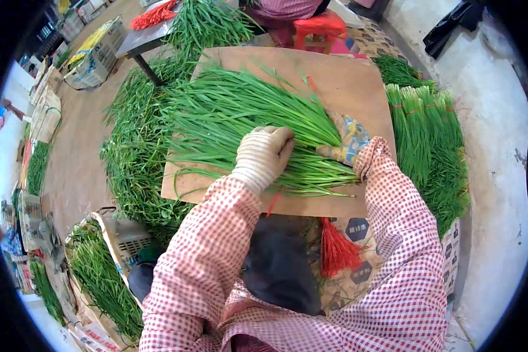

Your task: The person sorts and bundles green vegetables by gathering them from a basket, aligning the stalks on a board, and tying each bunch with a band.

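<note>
1. Left hand (pixel 262 155): curled closed over the greens (pixel 229 111); cannot tell if it grips any.
2. Right hand (pixel 349 142): at the stalk ends, thumb across them; grip unclear.
3. Greens: on the board (pixel 364 76) beneath both hands, leaves fanning left.
4. Bundles (pixel 422 132): right of the right hand.

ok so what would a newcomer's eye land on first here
Probably the big fan of long green stalks spread over the brown board, with the gloved left hand on it and the gloved right hand at its right end. Next, the bright red tassel hanging below the board's near edge, then the tied green bundles stacked to the right.
</note>
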The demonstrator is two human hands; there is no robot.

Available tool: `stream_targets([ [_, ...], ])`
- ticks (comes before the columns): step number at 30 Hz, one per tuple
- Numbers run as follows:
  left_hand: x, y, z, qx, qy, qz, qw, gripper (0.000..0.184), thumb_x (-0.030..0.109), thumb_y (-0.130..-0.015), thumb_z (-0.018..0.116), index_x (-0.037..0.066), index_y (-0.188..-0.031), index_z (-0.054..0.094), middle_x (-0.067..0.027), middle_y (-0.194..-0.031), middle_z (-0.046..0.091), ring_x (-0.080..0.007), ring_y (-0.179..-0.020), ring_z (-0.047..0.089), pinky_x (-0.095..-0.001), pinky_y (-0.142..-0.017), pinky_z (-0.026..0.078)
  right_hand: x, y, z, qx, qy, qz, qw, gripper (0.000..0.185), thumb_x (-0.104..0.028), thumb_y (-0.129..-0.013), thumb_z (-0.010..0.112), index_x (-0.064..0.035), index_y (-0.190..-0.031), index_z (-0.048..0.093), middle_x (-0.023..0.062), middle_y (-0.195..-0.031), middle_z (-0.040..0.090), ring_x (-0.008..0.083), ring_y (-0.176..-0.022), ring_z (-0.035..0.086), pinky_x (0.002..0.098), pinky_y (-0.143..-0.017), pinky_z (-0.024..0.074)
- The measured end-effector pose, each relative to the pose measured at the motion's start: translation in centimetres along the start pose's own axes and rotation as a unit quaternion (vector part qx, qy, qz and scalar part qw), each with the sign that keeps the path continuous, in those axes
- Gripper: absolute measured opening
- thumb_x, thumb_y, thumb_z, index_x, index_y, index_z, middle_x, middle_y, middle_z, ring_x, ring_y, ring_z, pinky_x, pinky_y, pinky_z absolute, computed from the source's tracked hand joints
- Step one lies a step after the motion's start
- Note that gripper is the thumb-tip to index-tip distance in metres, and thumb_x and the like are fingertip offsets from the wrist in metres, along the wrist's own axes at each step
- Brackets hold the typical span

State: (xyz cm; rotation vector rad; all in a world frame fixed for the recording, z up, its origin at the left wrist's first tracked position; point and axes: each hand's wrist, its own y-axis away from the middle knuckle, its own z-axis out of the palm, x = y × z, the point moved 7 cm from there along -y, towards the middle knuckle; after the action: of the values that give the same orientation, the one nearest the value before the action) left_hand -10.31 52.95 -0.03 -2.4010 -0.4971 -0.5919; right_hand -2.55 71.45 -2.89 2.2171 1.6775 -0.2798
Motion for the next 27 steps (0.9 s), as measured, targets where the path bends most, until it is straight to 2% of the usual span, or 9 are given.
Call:
stream_targets([
  [3,-1.8,0.1,2.9,-0.072,-0.056,-0.063,0.994,0.014,0.018,-0.080,0.066,0.006,-0.087,0.063,-0.0136,-0.081,0.064,-0.0363,-0.081,0.060,-0.0445,-0.072,0.048,0.1,0.3,0.1,0.015,-0.007,-0.007,1.000,0.086,-0.045,-0.079,0.068,-0.0107,-0.147,0.029,0.0280,-0.122,0.052,0.0430,-0.117,0.050,0.0453,-0.103,0.0388],
  [6,-0.7,0.1,2.5,-0.080,-0.079,0.016,0.994,0.014,0.017,-0.081,0.065,0.008,-0.090,0.061,-0.0139,-0.080,0.063,-0.0360,-0.080,0.061,-0.0452,-0.069,0.049,0.4,0.0,0.5,0.025,0.012,-0.009,1.000,0.078,-0.037,-0.082,0.065,-0.0061,-0.145,0.031,0.0265,-0.118,0.053,0.0422,-0.113,0.051,0.0469,-0.098,0.0399],
  [10,-0.6,-1.1,3.3,-0.152,-0.104,0.056,0.981,0.018,0.016,-0.083,0.061,0.012,-0.101,0.059,-0.0141,-0.086,0.063,-0.0371,-0.079,0.062,-0.0471,-0.067,0.050,0.0,-0.1,0.2,0.014,0.003,-0.010,1.000,0.077,-0.035,-0.082,0.065,-0.0078,-0.145,0.031,0.0259,-0.116,0.054,0.0423,-0.111,0.051,0.0474,-0.097,0.0404],
  [11,-0.6,-1.5,3.4,-0.155,-0.107,0.056,0.981,0.018,0.016,-0.083,0.061,0.012,-0.101,0.059,-0.0141,-0.086,0.063,-0.0371,-0.079,0.062,-0.0471,-0.067,0.050,0.1,-0.2,0.4,0.006,0.017,0.006,1.000,0.079,-0.039,-0.082,0.065,-0.0084,-0.146,0.030,0.0264,-0.119,0.053,0.0422,-0.114,0.050,0.0467,-0.099,0.0400],
  [14,0.0,-1.7,5.0,-0.283,-0.159,0.082,0.942,0.018,0.018,-0.087,0.053,0.012,-0.103,0.060,-0.0150,-0.091,0.065,-0.0370,-0.086,0.064,-0.0477,-0.069,0.052,0.0,0.0,0.3,-0.003,0.023,0.015,1.000,0.081,-0.044,-0.082,0.064,-0.0088,-0.146,0.029,0.0268,-0.123,0.052,0.0420,-0.116,0.049,0.0461,-0.101,0.0396],
  [18,0.0,-2.7,5.9,-0.375,-0.237,0.024,0.896,0.022,0.016,-0.086,0.054,0.008,-0.106,0.061,-0.0152,-0.100,0.065,-0.0358,-0.092,0.065,-0.0464,-0.074,0.053,0.2,-0.1,0.7,-0.001,0.013,0.002,1.000,0.081,-0.044,-0.082,0.064,-0.0083,-0.146,0.029,0.0266,-0.124,0.051,0.0423,-0.117,0.049,0.0468,-0.102,0.0392],
  [21,0.2,-3.1,5.6,-0.428,-0.249,0.032,0.868,0.023,0.014,-0.085,0.056,0.005,-0.105,0.060,-0.0162,-0.103,0.065,-0.0350,-0.094,0.065,-0.0455,-0.077,0.053,-0.1,0.0,0.2,-0.006,0.015,0.004,1.000,0.082,-0.044,-0.082,0.064,-0.0080,-0.146,0.028,0.0268,-0.125,0.050,0.0423,-0.117,0.048,0.0465,-0.103,0.0384],
  [23,-0.2,-3.3,4.0,-0.443,-0.273,0.028,0.853,0.025,0.011,-0.080,0.060,0.003,-0.104,0.060,-0.0165,-0.104,0.065,-0.0348,-0.097,0.065,-0.0447,-0.078,0.053,-0.2,0.0,0.5,-0.010,0.008,0.001,1.000,0.083,-0.044,-0.082,0.064,-0.0079,-0.147,0.027,0.0270,-0.126,0.050,0.0423,-0.118,0.048,0.0461,-0.103,0.0379],
  [27,-2.3,-2.8,0.8,-0.391,-0.306,0.065,0.866,0.021,0.012,-0.080,0.060,0.005,-0.100,0.059,-0.0155,-0.099,0.065,-0.0344,-0.091,0.065,-0.0450,-0.075,0.053,0.4,0.1,0.6,0.022,0.014,0.002,1.000,0.081,-0.038,-0.080,0.066,-0.0088,-0.146,0.029,0.0267,-0.125,0.050,0.0423,-0.120,0.047,0.0455,-0.103,0.0382],
])
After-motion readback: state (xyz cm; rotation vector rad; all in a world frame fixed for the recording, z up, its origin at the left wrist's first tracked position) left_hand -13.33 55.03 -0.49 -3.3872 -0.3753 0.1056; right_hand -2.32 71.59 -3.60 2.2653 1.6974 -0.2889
